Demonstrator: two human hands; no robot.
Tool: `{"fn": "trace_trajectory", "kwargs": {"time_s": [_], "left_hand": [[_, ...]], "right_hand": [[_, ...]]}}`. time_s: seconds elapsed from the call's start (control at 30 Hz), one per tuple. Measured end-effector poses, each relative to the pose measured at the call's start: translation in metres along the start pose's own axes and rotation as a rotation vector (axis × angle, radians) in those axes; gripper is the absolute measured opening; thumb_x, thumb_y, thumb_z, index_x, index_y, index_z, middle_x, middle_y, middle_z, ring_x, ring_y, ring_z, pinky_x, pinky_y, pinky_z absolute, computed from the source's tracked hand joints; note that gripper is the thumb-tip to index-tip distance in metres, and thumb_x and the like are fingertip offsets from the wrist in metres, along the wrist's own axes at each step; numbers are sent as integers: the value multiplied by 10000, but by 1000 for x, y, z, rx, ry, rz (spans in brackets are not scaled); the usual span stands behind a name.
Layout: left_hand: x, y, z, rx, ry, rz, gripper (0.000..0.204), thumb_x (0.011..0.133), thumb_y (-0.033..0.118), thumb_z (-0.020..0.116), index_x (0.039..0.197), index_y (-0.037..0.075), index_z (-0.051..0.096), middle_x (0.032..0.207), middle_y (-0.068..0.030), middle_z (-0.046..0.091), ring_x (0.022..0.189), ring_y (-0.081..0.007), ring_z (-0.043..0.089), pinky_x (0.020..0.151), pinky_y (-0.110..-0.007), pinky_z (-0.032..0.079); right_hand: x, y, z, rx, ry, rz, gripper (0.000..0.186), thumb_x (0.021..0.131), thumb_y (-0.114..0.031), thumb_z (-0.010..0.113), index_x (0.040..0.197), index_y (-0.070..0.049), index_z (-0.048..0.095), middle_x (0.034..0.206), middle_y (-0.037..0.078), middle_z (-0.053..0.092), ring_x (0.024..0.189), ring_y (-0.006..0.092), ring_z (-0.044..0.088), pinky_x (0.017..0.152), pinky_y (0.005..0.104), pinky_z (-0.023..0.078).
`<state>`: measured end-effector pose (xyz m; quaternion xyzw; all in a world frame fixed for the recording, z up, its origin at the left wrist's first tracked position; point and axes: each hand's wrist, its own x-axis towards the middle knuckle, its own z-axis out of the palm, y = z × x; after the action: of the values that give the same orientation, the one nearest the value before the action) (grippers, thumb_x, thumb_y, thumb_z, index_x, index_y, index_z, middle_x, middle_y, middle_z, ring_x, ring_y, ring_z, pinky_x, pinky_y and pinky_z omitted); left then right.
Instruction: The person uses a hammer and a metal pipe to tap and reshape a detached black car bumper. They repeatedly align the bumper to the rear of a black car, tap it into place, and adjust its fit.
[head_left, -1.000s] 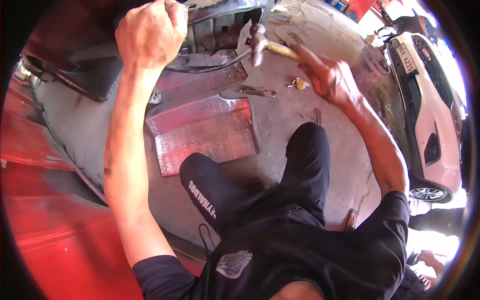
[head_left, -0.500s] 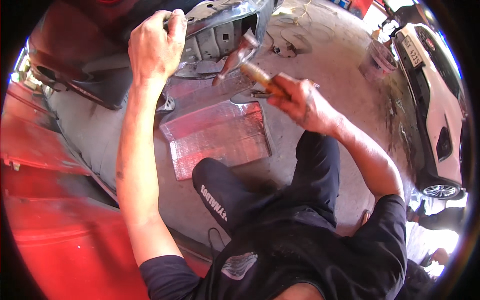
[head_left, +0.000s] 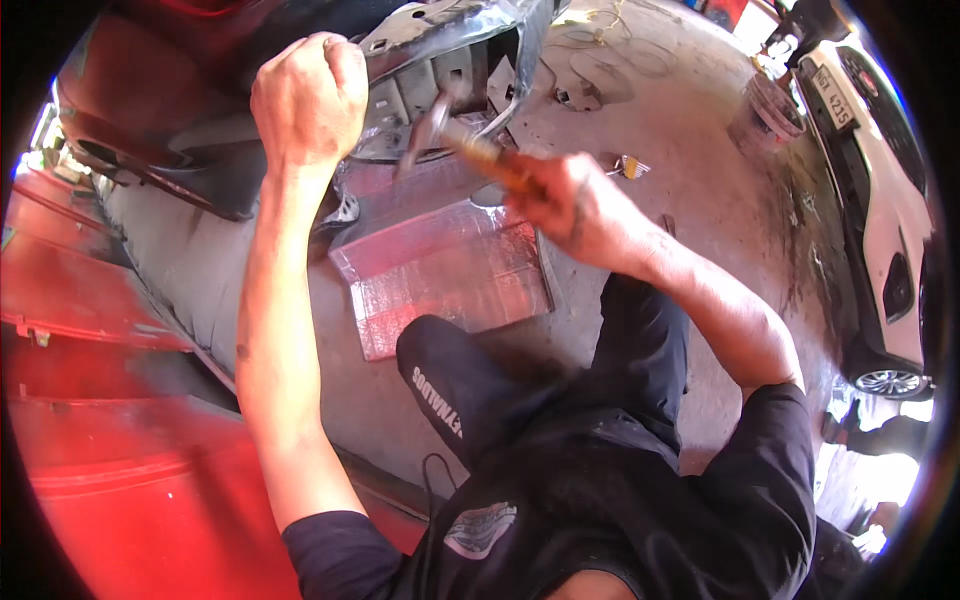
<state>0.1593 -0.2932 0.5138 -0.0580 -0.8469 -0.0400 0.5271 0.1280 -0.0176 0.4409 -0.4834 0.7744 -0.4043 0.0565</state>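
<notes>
My right hand point(head_left: 572, 205) is wrapped round the wooden handle of a hammer point(head_left: 482, 152). The hammer's head, smeared by motion, points toward the stripped metal edge of a dark car body point(head_left: 440, 75). At the left end of that edge, my left hand point(head_left: 310, 100) is closed in a fist with the thumb on top. Whatever it grips, if anything, is hidden behind the fingers. Below the car body, between my knees and the metal, a shiny silver sheet point(head_left: 450, 280) lies on the floor.
Red panels point(head_left: 110, 450) stand along my left. A bucket point(head_left: 768, 112) and a white car point(head_left: 870, 200) are at the right, with a person point(head_left: 808, 25) beyond. Thin cable point(head_left: 620, 50) and a small yellow-and-white thing point(head_left: 632, 167) lie on the concrete floor.
My right hand has swung the hammer to the left, its head now nearer my left hand. My left fist keeps its place at the metal edge while the view shifts slightly.
</notes>
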Motion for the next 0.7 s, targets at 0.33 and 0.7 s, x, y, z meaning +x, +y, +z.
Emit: {"fn": "trace_trajectory", "kwargs": {"time_s": [0.33,0.7], "left_hand": [[3,-1,3,-25,31,19,243,901,179,540,848,20,715,824,-203,698,785,-427,672,728,-471,542],[-2,1,-4,-33,-65,-70,269,930,156,518,942,-31,711,903,-222,704,851,-414,683,783,-448,541]], "right_hand": [[9,9,-7,1,211,-16,337,929,-155,673,1187,49,599,765,191,627,664,198,580,626,369,479],[-47,4,-13,750,60,324,439,954,-117,670,1352,3,528,824,12,604,589,58,482,519,237,386]]}}
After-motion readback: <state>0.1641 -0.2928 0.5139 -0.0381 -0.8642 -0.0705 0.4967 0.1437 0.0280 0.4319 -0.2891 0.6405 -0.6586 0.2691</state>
